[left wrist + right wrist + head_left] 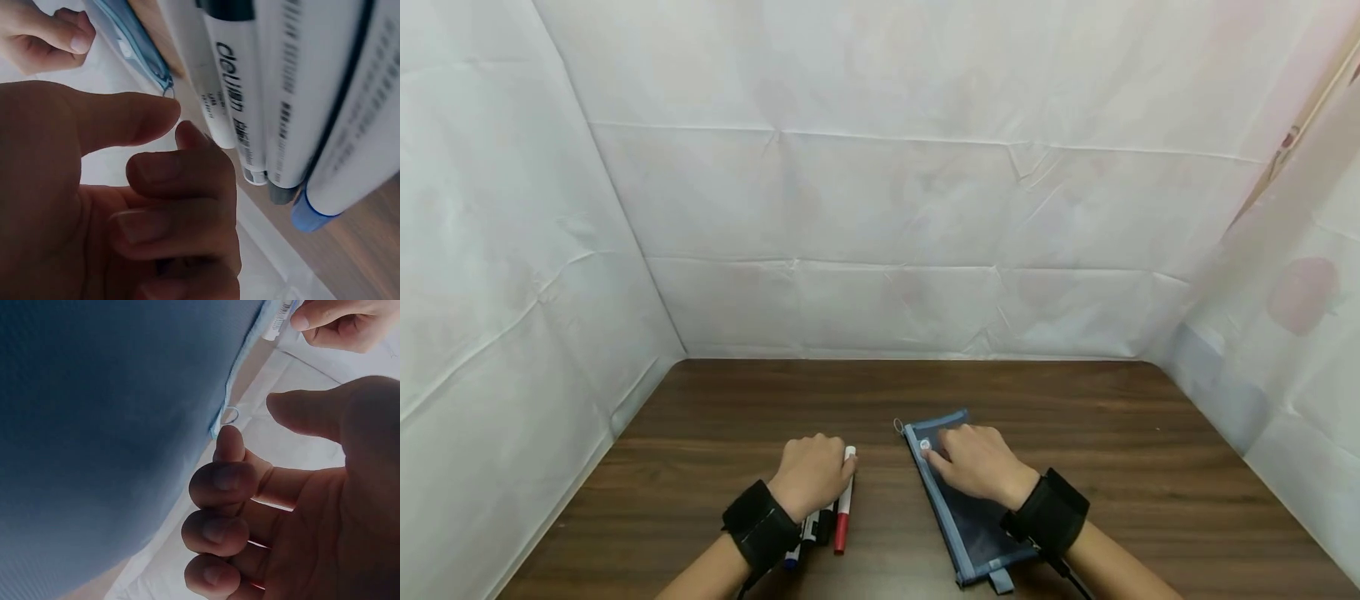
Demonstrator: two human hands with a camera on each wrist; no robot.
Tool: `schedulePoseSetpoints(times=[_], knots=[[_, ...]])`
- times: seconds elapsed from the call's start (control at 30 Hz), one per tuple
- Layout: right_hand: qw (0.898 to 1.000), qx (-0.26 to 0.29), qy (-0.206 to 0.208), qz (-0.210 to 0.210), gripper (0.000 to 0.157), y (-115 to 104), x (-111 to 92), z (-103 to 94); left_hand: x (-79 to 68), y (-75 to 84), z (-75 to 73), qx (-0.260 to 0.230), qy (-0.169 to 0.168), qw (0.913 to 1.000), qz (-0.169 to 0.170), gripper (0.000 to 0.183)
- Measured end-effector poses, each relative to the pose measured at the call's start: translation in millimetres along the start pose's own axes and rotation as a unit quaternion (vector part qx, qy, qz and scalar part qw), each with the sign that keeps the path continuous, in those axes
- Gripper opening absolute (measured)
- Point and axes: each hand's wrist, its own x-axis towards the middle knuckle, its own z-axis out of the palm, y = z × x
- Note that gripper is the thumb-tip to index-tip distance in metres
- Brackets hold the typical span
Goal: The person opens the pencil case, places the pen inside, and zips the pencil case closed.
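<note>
Several white whiteboard markers lie side by side left of centre on the table. The one with a red cap, the red marker (843, 510), is outermost on the right. A black marker (234, 81) and a blue marker (359, 137) show in the left wrist view. Over their far ends hovers my left hand (812, 476), fingers loosely curled, with nothing between thumb and fingertips. To the right lies a flat blue mesh zip pouch (964, 521). My right hand (981, 463) is above its far half, fingers loosely bent and holding nothing. Whether either hand touches what is beneath cannot be seen.
The dark wooden table (737, 400) is enclosed by white cloth (880, 200) at the back and both sides. A small ring (898, 426) sits at the pouch's far left corner, and a fabric tab (1001, 581) sticks out at its near end.
</note>
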Motion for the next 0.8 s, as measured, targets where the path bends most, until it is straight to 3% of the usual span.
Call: schedulePoseSetpoints(times=[0.47, 0.8], knots=[[0.999, -0.015, -0.041, 0.001, 0.061, -5.3, -2.5, 5.4, -0.4, 6.8, 2.4, 0.006, -0.008, 0.9999, 0.009, 0.045], [0.996, -0.005, -0.085, 0.008, 0.057, -8.5, -2.3, 12.2, -1.7, 9.0, 5.9, 0.021, -0.010, 0.9997, 0.009, 0.046]])
